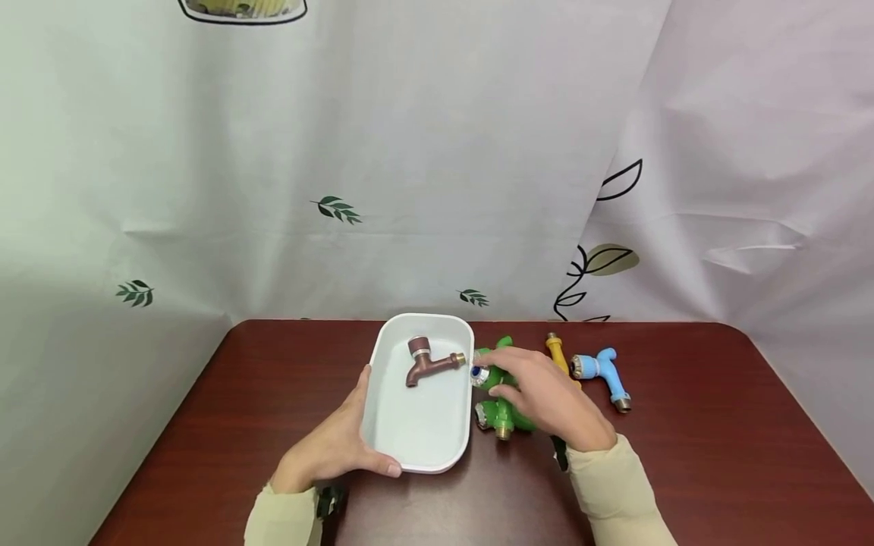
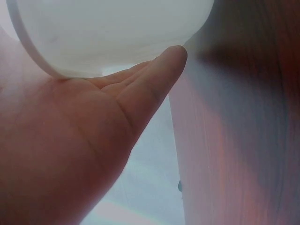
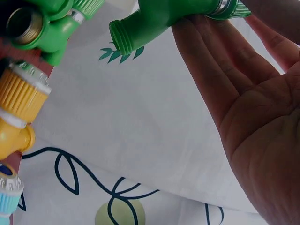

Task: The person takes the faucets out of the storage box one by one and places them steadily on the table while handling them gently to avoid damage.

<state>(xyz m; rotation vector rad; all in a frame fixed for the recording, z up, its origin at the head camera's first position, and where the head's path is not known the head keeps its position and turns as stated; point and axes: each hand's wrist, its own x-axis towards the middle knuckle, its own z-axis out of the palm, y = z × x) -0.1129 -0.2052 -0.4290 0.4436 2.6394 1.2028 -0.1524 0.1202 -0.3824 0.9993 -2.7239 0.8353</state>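
Observation:
A white tray stands on the table with a brown tap lying in it. My left hand rests against the tray's left side, its thumb spread along the near corner. In the left wrist view, its straight fingers lie along the outer wall. Beside the tray's right rim, my right hand holds a green tap with a blue mark on its knob. The right wrist view shows this tap's threaded end; the thumb's contact there is cut off by the frame edge.
Other green taps lie close together right of the tray, partly hidden under my right hand. Farther right are a yellow tap and a light blue tap. A patterned white cloth hangs behind the dark red table.

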